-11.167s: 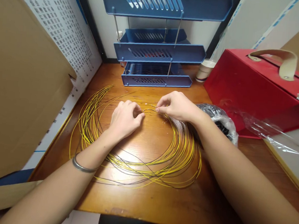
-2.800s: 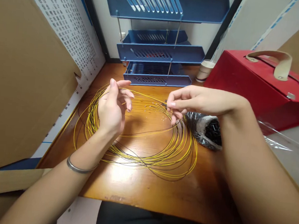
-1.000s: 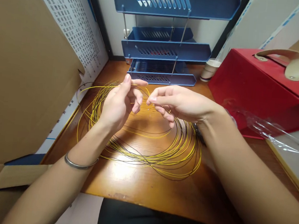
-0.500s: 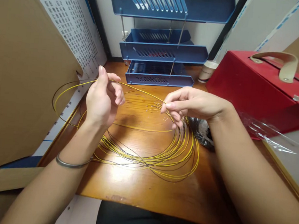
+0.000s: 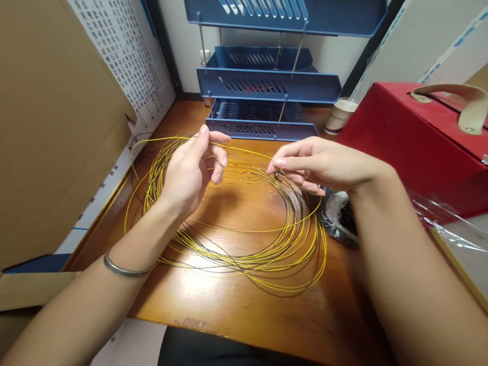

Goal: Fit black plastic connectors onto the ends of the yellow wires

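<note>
A large loose coil of yellow and dark wire (image 5: 237, 260) lies on the wooden table (image 5: 215, 311). One yellow strand (image 5: 247, 151) rises off the coil and runs between my hands. My right hand (image 5: 303, 164) pinches that strand between thumb and forefinger, above the coil's right side. Over the coil's upper left, my left hand (image 5: 194, 170) has its thumb raised against the strand, with the other fingers loosely curled. Several wire ends with small tips (image 5: 247, 176) lie inside the coil, left of my right hand.
Blue stacked trays (image 5: 269, 85) stand at the back, with a paper cup (image 5: 340, 116) beside them. A red box (image 5: 426, 148) with a strap handle is at the right. A black plastic bag (image 5: 341, 217) sits by my right wrist. Cardboard (image 5: 45, 114) fills the left side.
My left hand has moved right, closer to my right hand. The loop that stuck out at the left has drawn in over the coil. My right hand has shifted slightly.
</note>
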The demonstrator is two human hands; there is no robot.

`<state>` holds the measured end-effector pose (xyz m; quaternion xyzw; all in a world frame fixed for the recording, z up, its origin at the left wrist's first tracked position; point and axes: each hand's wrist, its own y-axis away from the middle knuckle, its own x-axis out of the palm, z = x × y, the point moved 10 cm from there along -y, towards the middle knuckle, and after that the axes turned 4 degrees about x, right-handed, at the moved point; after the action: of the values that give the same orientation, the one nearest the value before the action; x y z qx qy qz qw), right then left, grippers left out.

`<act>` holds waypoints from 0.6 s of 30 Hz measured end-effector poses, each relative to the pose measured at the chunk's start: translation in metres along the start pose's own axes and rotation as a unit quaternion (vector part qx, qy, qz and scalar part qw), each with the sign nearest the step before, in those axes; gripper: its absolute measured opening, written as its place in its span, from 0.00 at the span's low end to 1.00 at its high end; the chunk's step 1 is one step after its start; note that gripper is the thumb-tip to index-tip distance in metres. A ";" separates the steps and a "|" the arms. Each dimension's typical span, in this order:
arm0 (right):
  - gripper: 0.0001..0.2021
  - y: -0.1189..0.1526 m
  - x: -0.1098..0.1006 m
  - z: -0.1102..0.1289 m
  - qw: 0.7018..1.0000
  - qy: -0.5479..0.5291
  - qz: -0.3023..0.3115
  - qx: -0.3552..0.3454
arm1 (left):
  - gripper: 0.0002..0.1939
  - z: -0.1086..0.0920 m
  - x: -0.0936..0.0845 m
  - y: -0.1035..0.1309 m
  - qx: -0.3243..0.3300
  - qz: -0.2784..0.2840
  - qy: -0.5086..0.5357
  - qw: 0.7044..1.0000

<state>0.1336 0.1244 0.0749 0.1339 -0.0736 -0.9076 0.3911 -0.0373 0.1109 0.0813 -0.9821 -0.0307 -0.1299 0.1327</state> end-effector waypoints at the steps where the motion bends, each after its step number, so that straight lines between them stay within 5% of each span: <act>1: 0.10 0.004 -0.004 -0.002 1.000 0.025 -0.003 0.009 | 0.18 0.001 -0.001 0.000 0.001 -0.006 0.004 1.000; 7: 0.17 0.026 -0.009 0.001 0.980 0.192 0.028 0.049 | 0.18 -0.001 -0.006 0.000 0.017 -0.036 0.005 0.999; 14: 0.16 0.015 0.001 0.028 0.973 0.228 -0.038 -0.005 | 0.16 0.017 0.024 0.014 -0.025 0.065 0.003 0.998; 18: 0.16 0.026 -0.009 0.016 0.970 0.234 -0.023 0.062 | 0.15 0.017 0.010 0.009 -0.038 0.005 0.041 0.998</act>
<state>0.1529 0.1134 0.0985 0.3680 -0.0335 -0.8535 0.3674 -0.0231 0.1067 0.0658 -0.9805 -0.0148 -0.1703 0.0967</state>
